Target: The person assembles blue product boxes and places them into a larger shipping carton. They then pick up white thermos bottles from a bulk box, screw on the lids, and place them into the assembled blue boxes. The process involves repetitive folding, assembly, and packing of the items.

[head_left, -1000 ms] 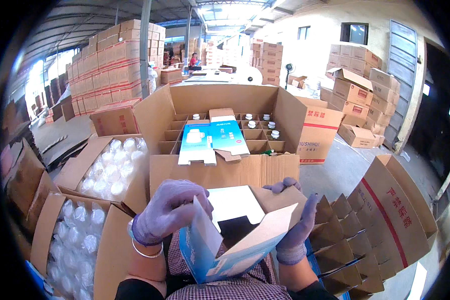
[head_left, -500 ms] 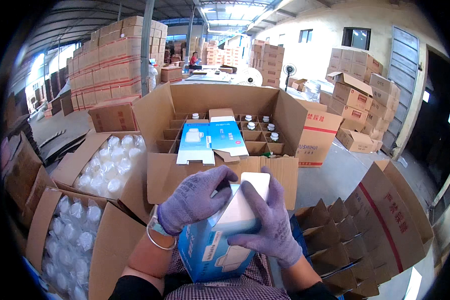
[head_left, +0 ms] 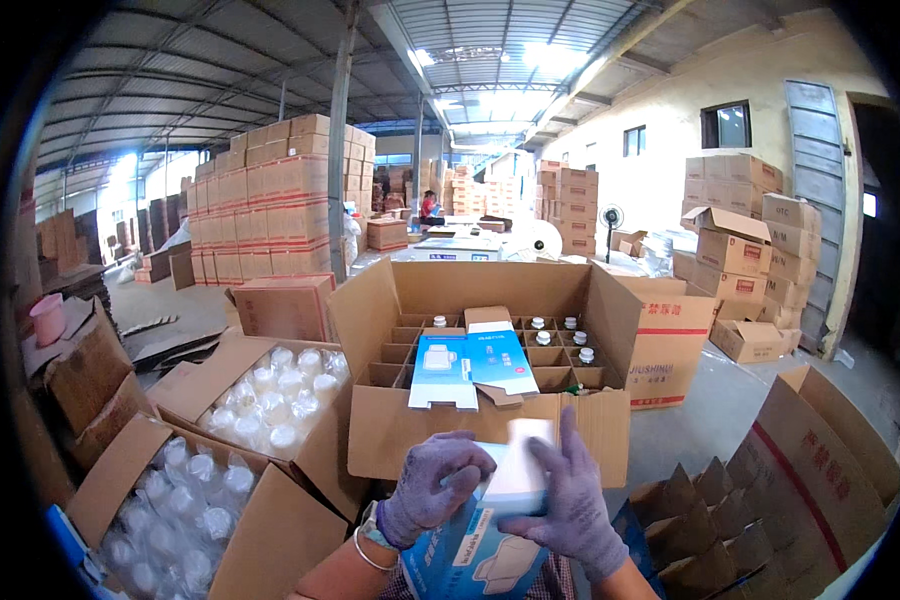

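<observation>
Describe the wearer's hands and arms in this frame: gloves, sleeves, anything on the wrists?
Both hands wear thin knitted gloves in a purple-grey colour, the left hand and the right hand alike, covering all fingers down to the wrist. The forearms are bare, with no sleeves showing. A thin silver-coloured bangle circles the left wrist just below the glove cuff. No watch or markings visible.

gloved hands (head_left: 510, 495) – blue carton (head_left: 475, 550)

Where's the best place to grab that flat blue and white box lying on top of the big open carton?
Probably its near white end: the flat blue and white box lies across the divider grid of the big open carton, that end overhanging toward you. Come from your side, fingers above and beneath.
</observation>
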Available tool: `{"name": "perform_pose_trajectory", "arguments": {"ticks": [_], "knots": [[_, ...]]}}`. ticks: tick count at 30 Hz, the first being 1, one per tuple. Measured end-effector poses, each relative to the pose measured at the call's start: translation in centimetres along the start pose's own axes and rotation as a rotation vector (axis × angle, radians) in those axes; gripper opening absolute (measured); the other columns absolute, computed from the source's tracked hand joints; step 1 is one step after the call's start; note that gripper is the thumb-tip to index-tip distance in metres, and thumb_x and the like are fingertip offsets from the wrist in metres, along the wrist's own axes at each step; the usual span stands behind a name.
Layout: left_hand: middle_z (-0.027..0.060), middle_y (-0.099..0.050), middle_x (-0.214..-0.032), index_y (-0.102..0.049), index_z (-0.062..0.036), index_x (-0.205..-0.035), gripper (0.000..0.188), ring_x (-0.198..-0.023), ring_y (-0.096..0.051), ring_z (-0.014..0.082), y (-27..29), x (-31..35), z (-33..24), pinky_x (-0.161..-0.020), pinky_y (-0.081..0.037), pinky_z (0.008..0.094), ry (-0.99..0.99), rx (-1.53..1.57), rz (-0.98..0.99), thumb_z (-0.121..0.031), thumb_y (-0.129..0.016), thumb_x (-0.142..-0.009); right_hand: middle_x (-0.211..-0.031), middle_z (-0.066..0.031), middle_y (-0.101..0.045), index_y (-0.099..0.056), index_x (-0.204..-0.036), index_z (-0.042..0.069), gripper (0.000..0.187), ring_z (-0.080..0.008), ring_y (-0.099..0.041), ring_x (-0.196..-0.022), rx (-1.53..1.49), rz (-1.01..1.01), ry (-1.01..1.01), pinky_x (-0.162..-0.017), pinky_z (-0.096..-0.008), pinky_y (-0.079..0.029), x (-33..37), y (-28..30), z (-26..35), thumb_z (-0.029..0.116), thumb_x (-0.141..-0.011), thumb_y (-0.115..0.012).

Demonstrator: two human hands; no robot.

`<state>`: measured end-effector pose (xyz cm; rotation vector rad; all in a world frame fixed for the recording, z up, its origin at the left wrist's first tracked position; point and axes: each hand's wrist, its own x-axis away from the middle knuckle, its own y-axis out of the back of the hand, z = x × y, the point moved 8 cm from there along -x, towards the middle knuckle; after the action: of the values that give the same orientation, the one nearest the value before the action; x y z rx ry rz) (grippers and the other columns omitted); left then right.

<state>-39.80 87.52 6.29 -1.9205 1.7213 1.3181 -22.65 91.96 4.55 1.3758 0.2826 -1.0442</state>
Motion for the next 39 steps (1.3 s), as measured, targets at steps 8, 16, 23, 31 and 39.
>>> {"name": "perform_pose_trajectory", "arguments": {"ticks": [8,16,23,31,39], "knots": [[0.0118,-0.064,-0.097,-0.064,-0.0031,-0.099,0.027,-0.092,-0.061,0.0289,2.9,4.7,-5.0,-0.097,-0.044,0.0466,-0.241,-0.455,-0.874,-0.027,-0.065,-0.087,-0.117,-0.0107,-0.069,-0.066,-0.124,0.010,0.072,-0.0299,-0.061,-0.116,-0.012,0.207,0.147,-0.102,-0.0485,-0.043,0.8,0.3,2.5,0.065,-0.077,-0.073],[0.0137,-0.067,-0.098,-0.065,-0.0006,-0.110,0.051,-0.091,-0.064,0.0212,1.0,5.3,3.5,-0.084,-0.050,0.0365,0.403,0.161,-0.331,-0.049,-0.054,-0.098,-0.128,-0.0110,-0.064,-0.068,-0.123,0.011,0.061,-0.0292,-0.060,-0.118,-0.261,0.433,0.170,-0.103,-0.0441,-0.045,0.8,3.0,5.4,0.053,-0.079,-0.077],[0.0133,-0.069,-0.109,-0.069,-0.0022,-0.115,0.049,-0.099,-0.068,0.0299,-5.1,1.8,-11.0,-0.091,-0.051,0.0403,-0.325,0.329,0.249,-0.042,-0.070,-0.087,-0.136,-0.0167,-0.058,-0.055,-0.138,0.000,0.050,-0.0253,-0.054,-0.127,-0.888,0.270,-0.308,-0.108,-0.0390,-0.041,-2.6,1.5,-4.6,0.035,-0.102,-0.049],[0.0186,-0.055,-0.133,-0.057,-0.0069,-0.131,0.068,-0.125,-0.050,0.0386,-5.5,-3.2,-4.4,-0.105,-0.038,0.0517,-0.527,-0.271,0.010,-0.042,-0.077,-0.077,-0.127,-0.0137,-0.063,-0.055,-0.136,0.001,0.051,-0.0213,-0.059,-0.117,-1.047,0.135,-0.627,-0.103,-0.0351,-0.045,7.6,12.7,-12.4,0.033,-0.098,-0.059],[0.0196,-0.043,-0.153,-0.037,-0.0062,-0.152,0.116,-0.139,-0.043,0.0383,6.0,-3.9,34.0,-0.113,-0.037,0.0461,0.218,-1.065,0.408,-0.049,-0.088,-0.057,-0.113,-0.0111,-0.067,-0.058,-0.130,-0.002,0.059,-0.0202,-0.063,-0.102,0.177,-0.750,-1.176,-0.093,-0.0343,-0.050,37.7,38.1,-3.3,0.042,-0.092,-0.070]]}}
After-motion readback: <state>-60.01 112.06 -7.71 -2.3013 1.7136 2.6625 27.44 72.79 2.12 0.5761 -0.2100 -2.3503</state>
